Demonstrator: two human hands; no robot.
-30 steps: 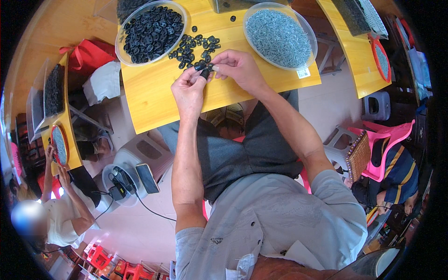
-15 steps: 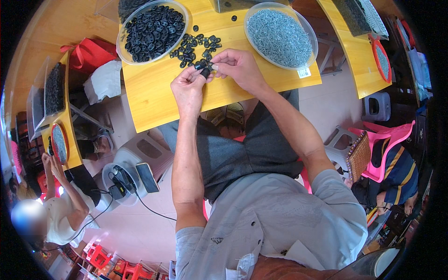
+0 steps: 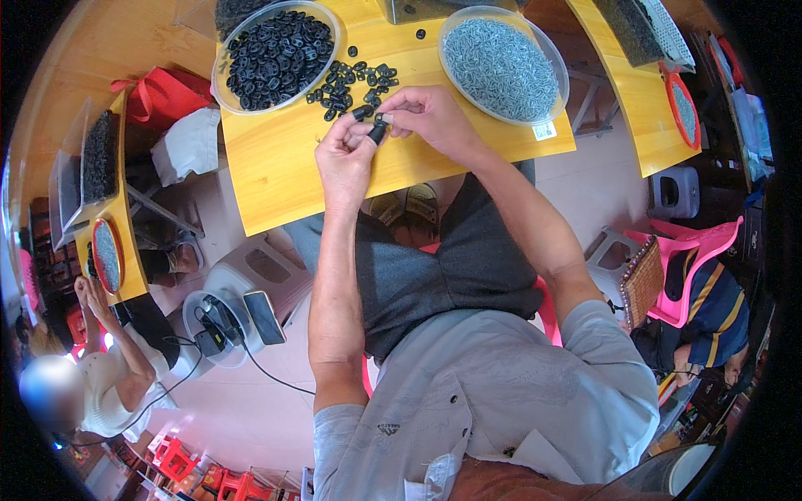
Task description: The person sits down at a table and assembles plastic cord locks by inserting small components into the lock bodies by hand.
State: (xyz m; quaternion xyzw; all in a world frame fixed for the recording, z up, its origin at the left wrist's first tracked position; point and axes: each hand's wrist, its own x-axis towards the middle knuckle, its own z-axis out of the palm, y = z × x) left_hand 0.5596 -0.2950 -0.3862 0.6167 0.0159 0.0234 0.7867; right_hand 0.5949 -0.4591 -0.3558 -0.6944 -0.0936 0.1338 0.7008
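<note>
Over the near part of the yellow table, both my hands meet at a small black plastic piece. My right hand pinches it between thumb and forefinger. My left hand has black covers on its thumb and forefinger and closes on the piece from the left, the thumb tip against its lower side. Just beyond the fingers lies a loose group of black oval pieces. A clear bowl full of similar pieces stands at the far left, and another clear bowl heaped with silvery screws at the far right.
The yellow table ends close in front of my lap. A grey stool at left bears a phone and a tub with cables. Another person works at a side table on the left. A pink chair stands at right.
My left thumb has shifted to the right and now sits lower, apart from the left forefinger tip. The right hand has hardly moved. The bowls and loose pieces stay in place.
</note>
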